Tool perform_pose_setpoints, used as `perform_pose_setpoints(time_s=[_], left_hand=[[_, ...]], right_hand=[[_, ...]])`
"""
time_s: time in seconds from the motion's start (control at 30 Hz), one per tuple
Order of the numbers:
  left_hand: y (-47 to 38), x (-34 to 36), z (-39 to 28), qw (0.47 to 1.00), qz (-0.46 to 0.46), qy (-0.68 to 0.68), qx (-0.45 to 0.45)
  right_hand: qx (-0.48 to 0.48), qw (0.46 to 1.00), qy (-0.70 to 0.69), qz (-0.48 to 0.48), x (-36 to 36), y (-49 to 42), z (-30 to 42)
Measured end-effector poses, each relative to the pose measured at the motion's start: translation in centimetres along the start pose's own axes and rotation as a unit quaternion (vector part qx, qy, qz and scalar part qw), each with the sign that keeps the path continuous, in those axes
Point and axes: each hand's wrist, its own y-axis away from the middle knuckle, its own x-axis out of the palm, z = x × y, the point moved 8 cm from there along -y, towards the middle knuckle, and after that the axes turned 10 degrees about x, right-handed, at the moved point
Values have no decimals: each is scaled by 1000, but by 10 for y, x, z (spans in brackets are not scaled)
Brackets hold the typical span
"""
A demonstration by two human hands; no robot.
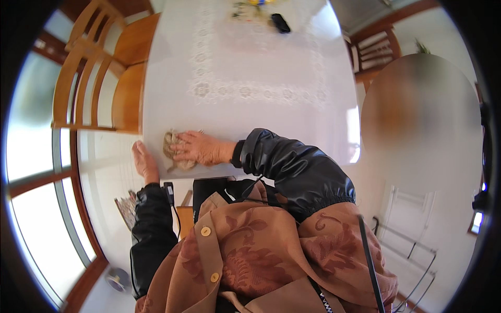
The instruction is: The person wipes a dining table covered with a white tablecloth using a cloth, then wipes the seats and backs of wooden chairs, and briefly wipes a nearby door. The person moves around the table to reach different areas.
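Observation:
My right hand (202, 148) lies flat over a crumpled beige-brown cloth (169, 145) near the front left corner of the table. Its fingers are spread and press the cloth against the white tabletop (250, 121). Parts of the cloth are hidden beneath the palm and fingers. Just beyond the table's left edge, my left hand (145, 161) is raised beside the corner with nothing visible in it. Whether it touches the edge is hard to make out. Both forearms wear shiny black sleeve covers.
Wooden chairs (127, 98) stand along the table's left side, another chair (375, 53) at the far right. A black object (280, 23) rests at the far end near a lace-patterned border (244, 92). A metal rack (415, 246) stands on the floor to the right.

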Motion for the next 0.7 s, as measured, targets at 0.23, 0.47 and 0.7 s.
perform_pose_setpoints(time_s=[0.23, 0.47, 0.7], left_hand=[[6, -11, -36, 991, 49, -122, -18], [3, -2, -36, 986, 80, -144, -11], [2, -2, -31, 983, 86, -161, -25]], right_hand=[[339, 920, 184, -73, -93, 114, -163], [670, 682, 258, -143, -191, 374, -258], [796, 478, 270, -255, -210, 590, -160]])
